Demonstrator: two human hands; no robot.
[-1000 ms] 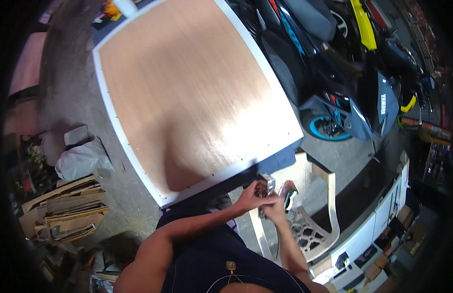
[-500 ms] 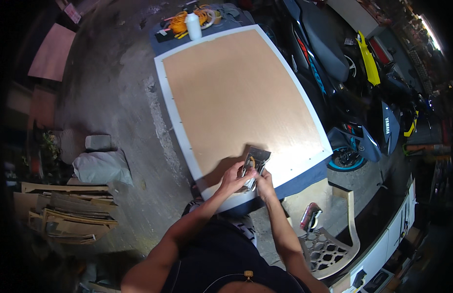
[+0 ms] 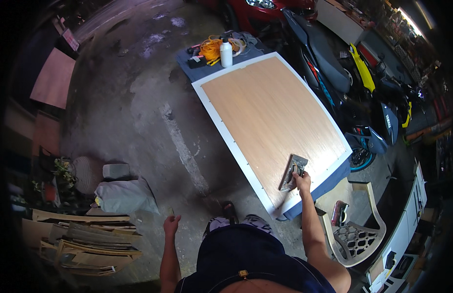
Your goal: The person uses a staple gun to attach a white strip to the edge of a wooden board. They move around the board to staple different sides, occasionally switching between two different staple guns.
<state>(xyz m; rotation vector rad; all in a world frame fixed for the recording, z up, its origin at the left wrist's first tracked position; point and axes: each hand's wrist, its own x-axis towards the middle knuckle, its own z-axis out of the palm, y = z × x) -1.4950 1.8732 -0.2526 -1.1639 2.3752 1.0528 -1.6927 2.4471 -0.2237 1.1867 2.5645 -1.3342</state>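
— In the head view, where does the tool lie relative to the person's hands?

— The grey metal hand tool (image 3: pixel 293 172) lies flat on the wooden panel (image 3: pixel 270 112), near the panel's corner closest to the person. The right hand (image 3: pixel 302 182) sits at the tool's near end, fingers curled round its lower part and grasping it. The tool stretches away from that hand, up and slightly left across the wood.

— And the left hand?

— The left hand (image 3: pixel 171 225) hangs well apart from the tool, low at the person's side above the concrete floor (image 3: pixel 138 122). Its fingers look loosely curled; whether it holds something small, the view does not show clearly.

— What carries the panel?

— A bench (image 3: pixel 329 181) covered in dark blue, whose edge shows just beside the right hand and again at the far end. The panel has a white border and a light wood face.

— What else lies around?

— At the far end of the bench stand a white bottle (image 3: pixel 226 52) and a coil of orange cord (image 3: pixel 210 49). A beige plastic chair (image 3: pixel 356 234) stands just right of the right forearm. Motorcycles (image 3: pixel 334 73) are parked along the panel's right side. To the left on the floor lie a grey sack (image 3: pixel 125 195) and stacked wooden frames (image 3: pixel 85 239).
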